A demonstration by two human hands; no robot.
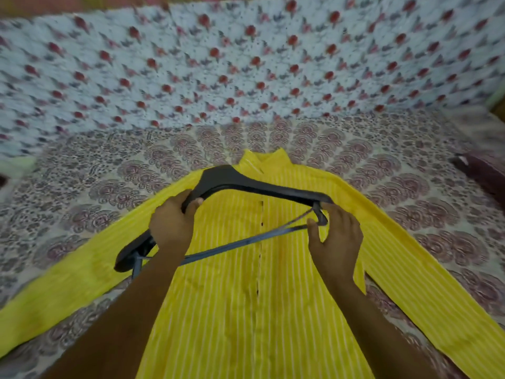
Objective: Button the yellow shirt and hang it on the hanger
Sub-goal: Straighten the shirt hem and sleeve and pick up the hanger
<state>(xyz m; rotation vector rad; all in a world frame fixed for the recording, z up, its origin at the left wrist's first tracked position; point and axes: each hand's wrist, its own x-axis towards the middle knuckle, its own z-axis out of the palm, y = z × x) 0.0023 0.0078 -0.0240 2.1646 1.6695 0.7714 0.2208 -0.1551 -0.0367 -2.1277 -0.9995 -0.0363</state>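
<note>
The yellow shirt [224, 310] with thin white stripes lies flat on the bed, front up, collar at the far end, sleeves spread to both sides. Its placket runs down the middle and looks closed. A black hanger [240, 183] is held above the chest of the shirt, tilted with its left end lower. My left hand [172, 222] grips the hanger's left arm from above. My right hand [337, 236] pinches the hanger's right end, where the thin lower bar [232, 246] meets it. The hanger's hook is not visible.
The shirt rests on a patterned bedsheet [109, 187] with dark red flower motifs. A light blue cloth [246, 77] with red buds covers the far half of the bed. A dark object [481, 173] lies at the right edge.
</note>
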